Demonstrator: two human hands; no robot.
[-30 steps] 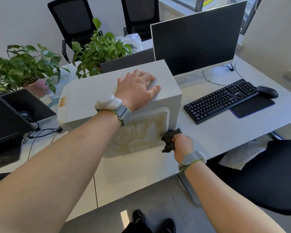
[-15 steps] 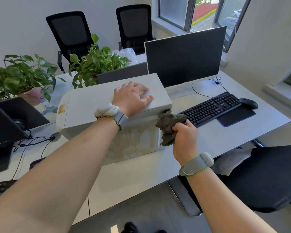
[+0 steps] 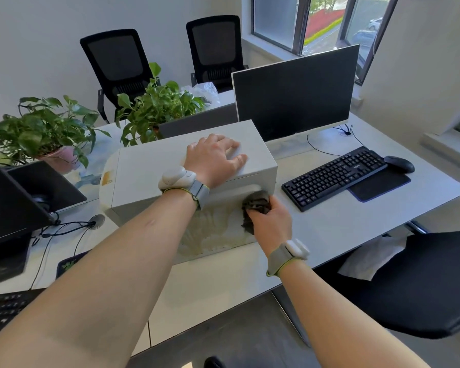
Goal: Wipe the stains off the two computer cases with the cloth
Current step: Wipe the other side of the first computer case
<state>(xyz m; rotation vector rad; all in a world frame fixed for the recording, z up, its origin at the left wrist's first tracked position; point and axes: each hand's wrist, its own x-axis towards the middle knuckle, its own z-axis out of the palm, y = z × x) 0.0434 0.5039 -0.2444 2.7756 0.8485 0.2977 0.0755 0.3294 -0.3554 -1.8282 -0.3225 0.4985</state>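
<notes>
The white box-shaped metal computer case (image 3: 186, 168) lay on its side on the pale grey desk (image 3: 356, 221), its long axis running left to right across the person. Its near panel, streaked with yellowish-brown stains (image 3: 213, 232), faced the person. The left hand (image 3: 214, 158) rested flat on the case's top, fingers spread and relaxed, steadying it. The right hand (image 3: 270, 221), nearer the stains, gripped the crumpled dark grey cloth (image 3: 255, 208) and pressed it against the panel's upper right corner; most of the stained area lay leftward and below the cloth.
</notes>
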